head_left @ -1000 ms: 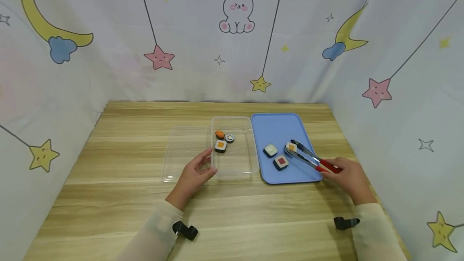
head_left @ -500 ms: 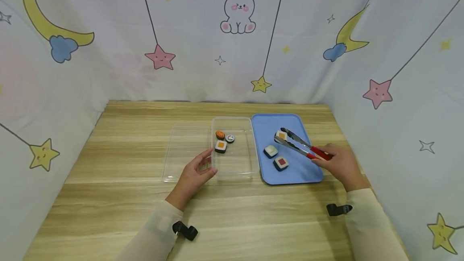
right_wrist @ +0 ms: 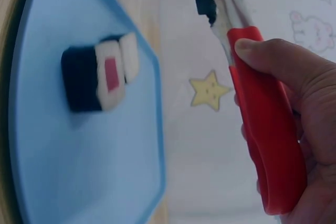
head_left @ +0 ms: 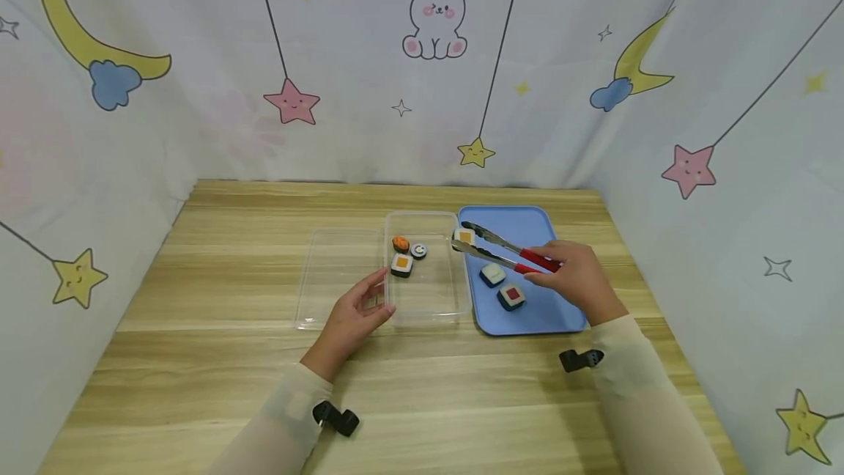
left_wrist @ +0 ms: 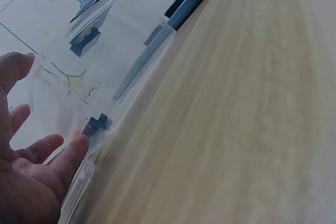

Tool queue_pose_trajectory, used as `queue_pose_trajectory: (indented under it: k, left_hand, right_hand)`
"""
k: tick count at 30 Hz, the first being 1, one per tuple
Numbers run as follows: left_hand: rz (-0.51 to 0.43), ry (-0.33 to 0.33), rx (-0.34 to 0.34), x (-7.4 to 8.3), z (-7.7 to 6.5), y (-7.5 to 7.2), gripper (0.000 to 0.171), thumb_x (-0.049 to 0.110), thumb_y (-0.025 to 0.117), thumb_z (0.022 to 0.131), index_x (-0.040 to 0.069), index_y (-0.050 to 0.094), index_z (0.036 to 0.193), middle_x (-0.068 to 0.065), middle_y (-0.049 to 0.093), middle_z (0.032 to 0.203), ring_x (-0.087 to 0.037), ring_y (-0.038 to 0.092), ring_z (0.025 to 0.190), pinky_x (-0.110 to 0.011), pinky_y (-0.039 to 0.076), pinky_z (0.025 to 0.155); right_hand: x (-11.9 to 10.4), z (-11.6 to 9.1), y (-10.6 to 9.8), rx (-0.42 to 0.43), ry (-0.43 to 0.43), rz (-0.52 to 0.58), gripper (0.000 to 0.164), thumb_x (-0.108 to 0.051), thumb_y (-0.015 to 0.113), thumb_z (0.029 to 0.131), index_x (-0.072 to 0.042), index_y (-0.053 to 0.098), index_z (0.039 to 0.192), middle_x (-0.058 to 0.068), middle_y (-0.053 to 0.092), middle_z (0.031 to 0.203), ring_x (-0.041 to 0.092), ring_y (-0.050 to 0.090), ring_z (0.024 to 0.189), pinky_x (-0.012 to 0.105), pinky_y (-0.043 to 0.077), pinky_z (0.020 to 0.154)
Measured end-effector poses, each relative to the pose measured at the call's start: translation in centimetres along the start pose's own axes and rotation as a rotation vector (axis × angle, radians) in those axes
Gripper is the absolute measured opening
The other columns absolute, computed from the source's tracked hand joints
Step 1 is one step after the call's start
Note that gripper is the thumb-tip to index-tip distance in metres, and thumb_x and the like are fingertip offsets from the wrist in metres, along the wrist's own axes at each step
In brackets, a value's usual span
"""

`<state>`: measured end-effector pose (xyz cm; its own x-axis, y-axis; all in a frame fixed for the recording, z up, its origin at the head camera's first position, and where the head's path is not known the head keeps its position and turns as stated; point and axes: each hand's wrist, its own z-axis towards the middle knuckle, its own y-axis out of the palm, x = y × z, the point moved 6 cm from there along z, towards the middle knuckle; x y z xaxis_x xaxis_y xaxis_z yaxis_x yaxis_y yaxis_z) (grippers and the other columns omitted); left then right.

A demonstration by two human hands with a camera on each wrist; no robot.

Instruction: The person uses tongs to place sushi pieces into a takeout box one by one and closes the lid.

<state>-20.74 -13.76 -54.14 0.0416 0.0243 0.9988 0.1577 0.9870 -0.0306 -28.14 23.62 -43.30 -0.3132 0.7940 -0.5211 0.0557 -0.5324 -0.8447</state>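
Note:
My right hand (head_left: 572, 278) grips the red handles of a pair of kitchen tongs (head_left: 543, 262). Between the tong tips is a toy sushi piece with a yellow-orange square centre (head_left: 464, 236), held over the seam where the tray meets the container. The clear plastic container (head_left: 428, 306) has my left hand (head_left: 352, 325) against its left side, fingers loosely spread. Inside it sit an orange-topped sushi (head_left: 400, 243), a small round roll (head_left: 418, 251) and a square roll with an orange centre (head_left: 401, 264). In the right wrist view, the thumb (right_wrist: 252, 51) presses the red handle.
A blue tray (head_left: 547, 314) bears a white-topped sushi (head_left: 492, 275) and a red-centred sushi (head_left: 511, 297). Left of the container, a clear lid (head_left: 330, 255) lies on the wooden table (head_left: 422, 402). Printed curtains (head_left: 369, 138) stand behind and at both sides.
My right hand has carried the tongs and the yellow-centred sushi left and up, from the tray's right part to the container's right edge. The left hand stays in place.

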Motion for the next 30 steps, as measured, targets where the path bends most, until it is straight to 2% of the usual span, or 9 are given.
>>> queue_pose_trajectory:
  k: [5,13,19,24,30]
  left_hand:
    - [-0.005,0.002,0.001,0.0,0.0,0.0,0.070,0.006,0.077,0.094,0.008,0.045,0.156,-0.011,0.042,0.162,-0.036,0.045,0.144,-0.034,0.052,0.107]
    - [-0.016,0.012,-0.006,-0.1,0.1,0.1,0.070,0.005,0.077,0.094,0.005,0.044,0.157,-0.013,0.041,0.162,-0.038,0.045,0.144,-0.038,0.052,0.107]
    - [-0.018,0.015,-0.005,-0.2,-0.1,0.1,0.070,0.006,0.077,0.095,0.005,0.044,0.157,-0.013,0.041,0.162,-0.038,0.045,0.144,-0.036,0.052,0.107]
    - [-0.013,0.022,-0.001,-0.2,-0.2,0.1,0.070,0.005,0.077,0.094,0.005,0.044,0.156,-0.011,0.042,0.162,-0.038,0.045,0.144,-0.038,0.052,0.107]
    - [-0.024,0.035,0.000,-0.1,-0.2,0.3,0.070,0.004,0.077,0.094,0.004,0.044,0.156,-0.012,0.042,0.162,-0.039,0.045,0.144,-0.042,0.052,0.108]
  right_hand:
    - [-2.1,1.2,1.4,-0.042,-0.058,0.016,0.043,-0.021,0.091,0.081,-0.011,0.079,0.120,0.005,0.073,0.104,0.026,0.065,0.090,0.037,0.059,0.070]
    - [-4.8,2.6,3.5,-0.167,-0.149,-0.088,0.045,-0.027,0.090,0.083,-0.013,0.078,0.124,0.003,0.072,0.100,0.026,0.064,0.087,0.035,0.055,0.072]
    - [-6.4,3.6,4.2,-0.185,-0.240,-0.195,0.039,-0.029,0.092,0.080,-0.015,0.081,0.115,-0.006,0.071,0.091,0.014,0.060,0.077,0.034,0.054,0.072]
    - [-8.3,4.0,4.3,-0.202,-0.332,-0.316,0.032,-0.028,0.092,0.079,-0.016,0.083,0.108,-0.010,0.069,0.087,0.013,0.062,0.075,0.041,0.054,0.076]
    - [-9.3,4.3,4.2,-0.205,-0.377,-0.388,0.032,-0.028,0.093,0.077,-0.017,0.084,0.106,-0.008,0.070,0.087,0.015,0.065,0.075,0.041,0.054,0.071]
